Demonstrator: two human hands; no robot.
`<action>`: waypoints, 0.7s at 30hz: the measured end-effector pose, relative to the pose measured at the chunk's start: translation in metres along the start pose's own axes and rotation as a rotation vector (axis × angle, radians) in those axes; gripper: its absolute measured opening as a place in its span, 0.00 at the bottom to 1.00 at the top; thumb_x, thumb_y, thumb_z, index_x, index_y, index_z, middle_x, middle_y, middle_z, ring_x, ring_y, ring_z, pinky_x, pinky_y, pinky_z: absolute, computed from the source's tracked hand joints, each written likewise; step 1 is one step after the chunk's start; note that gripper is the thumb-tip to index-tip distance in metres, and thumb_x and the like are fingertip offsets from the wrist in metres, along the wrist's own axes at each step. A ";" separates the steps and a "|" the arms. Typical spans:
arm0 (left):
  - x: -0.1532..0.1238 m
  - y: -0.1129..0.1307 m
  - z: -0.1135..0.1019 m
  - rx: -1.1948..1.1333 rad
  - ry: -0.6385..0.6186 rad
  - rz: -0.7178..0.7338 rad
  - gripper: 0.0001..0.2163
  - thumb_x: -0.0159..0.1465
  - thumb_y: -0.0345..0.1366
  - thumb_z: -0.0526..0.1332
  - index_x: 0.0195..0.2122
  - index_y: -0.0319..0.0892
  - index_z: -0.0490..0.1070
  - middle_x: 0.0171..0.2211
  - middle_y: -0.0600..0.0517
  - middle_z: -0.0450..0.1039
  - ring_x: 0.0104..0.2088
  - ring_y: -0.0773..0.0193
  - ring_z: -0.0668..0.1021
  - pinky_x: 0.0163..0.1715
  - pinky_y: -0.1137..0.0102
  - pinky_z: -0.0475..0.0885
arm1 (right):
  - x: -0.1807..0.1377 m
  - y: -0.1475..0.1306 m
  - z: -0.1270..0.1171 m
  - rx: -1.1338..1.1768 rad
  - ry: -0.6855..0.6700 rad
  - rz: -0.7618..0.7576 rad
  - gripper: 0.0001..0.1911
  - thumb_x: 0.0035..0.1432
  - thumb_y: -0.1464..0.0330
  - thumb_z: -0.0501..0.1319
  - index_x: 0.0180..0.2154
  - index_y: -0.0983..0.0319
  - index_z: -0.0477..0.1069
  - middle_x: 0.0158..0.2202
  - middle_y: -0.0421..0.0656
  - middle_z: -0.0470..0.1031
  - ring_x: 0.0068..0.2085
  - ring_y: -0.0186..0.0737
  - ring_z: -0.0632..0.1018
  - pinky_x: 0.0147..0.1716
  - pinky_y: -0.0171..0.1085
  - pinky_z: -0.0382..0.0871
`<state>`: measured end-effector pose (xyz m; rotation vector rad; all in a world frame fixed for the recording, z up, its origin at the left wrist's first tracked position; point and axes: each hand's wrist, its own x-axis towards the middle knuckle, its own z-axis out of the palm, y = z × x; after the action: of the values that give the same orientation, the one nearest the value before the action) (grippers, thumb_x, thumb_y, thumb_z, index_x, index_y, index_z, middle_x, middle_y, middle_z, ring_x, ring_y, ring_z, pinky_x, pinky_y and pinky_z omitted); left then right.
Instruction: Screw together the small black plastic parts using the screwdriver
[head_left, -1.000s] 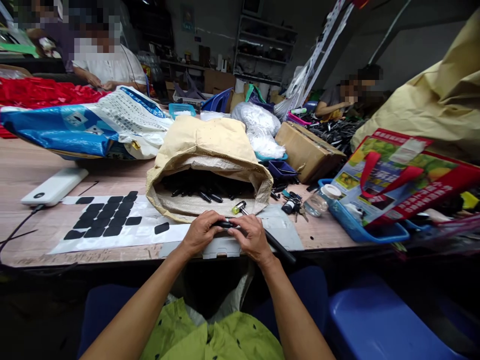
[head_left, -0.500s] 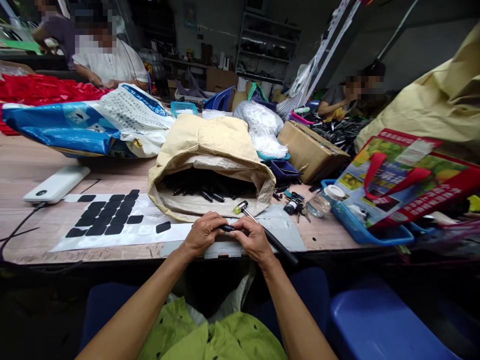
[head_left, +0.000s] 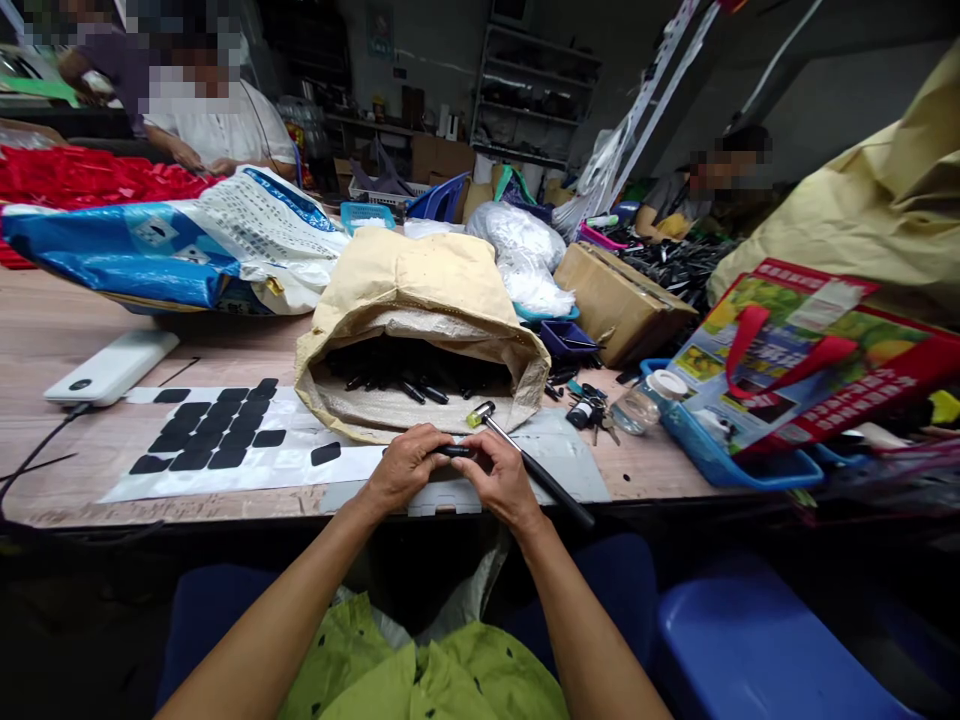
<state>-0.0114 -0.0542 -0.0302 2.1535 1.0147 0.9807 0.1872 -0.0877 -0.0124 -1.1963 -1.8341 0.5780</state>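
Observation:
My left hand [head_left: 405,465] and my right hand [head_left: 502,480] meet at the table's front edge, both closed on a small black rod-shaped part [head_left: 454,451] held between the fingertips. Just behind them lies an open tan paper sack [head_left: 420,300] with several similar black parts [head_left: 409,385] inside. A small hammer [head_left: 525,460] with a black handle and yellow-and-silver head lies on the table beside my right hand. To the left, a white sheet [head_left: 225,465] carries several black pads [head_left: 217,435].
A white power bank [head_left: 112,367] lies at the left. A blue-and-white sack [head_left: 172,250] lies behind it. A cardboard box [head_left: 622,300], keys [head_left: 589,410], a jar [head_left: 641,400] and a blue basket [head_left: 720,455] stand at the right. Other people sit at the far tables.
My hands have stayed at the table edge on the black part, the fingers shifting slightly around it. The view has shifted a little.

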 end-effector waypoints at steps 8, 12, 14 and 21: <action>-0.002 -0.001 0.002 0.122 -0.008 -0.030 0.10 0.64 0.27 0.61 0.40 0.44 0.80 0.33 0.51 0.74 0.38 0.60 0.76 0.41 0.68 0.71 | -0.001 -0.001 0.013 -0.180 0.055 -0.062 0.02 0.61 0.69 0.61 0.34 0.59 0.72 0.32 0.43 0.72 0.38 0.42 0.72 0.39 0.39 0.65; -0.002 0.000 0.002 0.132 -0.005 -0.031 0.10 0.63 0.26 0.61 0.38 0.44 0.80 0.33 0.51 0.75 0.37 0.61 0.76 0.41 0.68 0.70 | -0.002 -0.003 0.016 -0.182 0.085 -0.067 0.03 0.61 0.70 0.61 0.33 0.59 0.71 0.31 0.42 0.71 0.38 0.42 0.72 0.40 0.39 0.65; -0.002 0.000 0.002 0.118 0.007 -0.034 0.10 0.63 0.26 0.61 0.39 0.43 0.80 0.34 0.50 0.75 0.38 0.61 0.76 0.41 0.68 0.70 | -0.002 -0.002 0.016 -0.172 0.086 -0.055 0.03 0.61 0.69 0.61 0.33 0.59 0.71 0.31 0.42 0.71 0.37 0.42 0.72 0.39 0.39 0.65; -0.001 0.004 -0.001 0.002 0.060 -0.071 0.08 0.66 0.31 0.61 0.44 0.43 0.79 0.36 0.50 0.76 0.38 0.61 0.77 0.42 0.67 0.71 | 0.003 -0.004 0.003 -0.090 0.033 -0.006 0.09 0.62 0.66 0.64 0.44 0.59 0.75 0.36 0.42 0.74 0.39 0.40 0.74 0.40 0.38 0.69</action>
<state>-0.0112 -0.0566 -0.0269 2.0865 1.1132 1.0157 0.1816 -0.0869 -0.0098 -1.2520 -1.8518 0.4738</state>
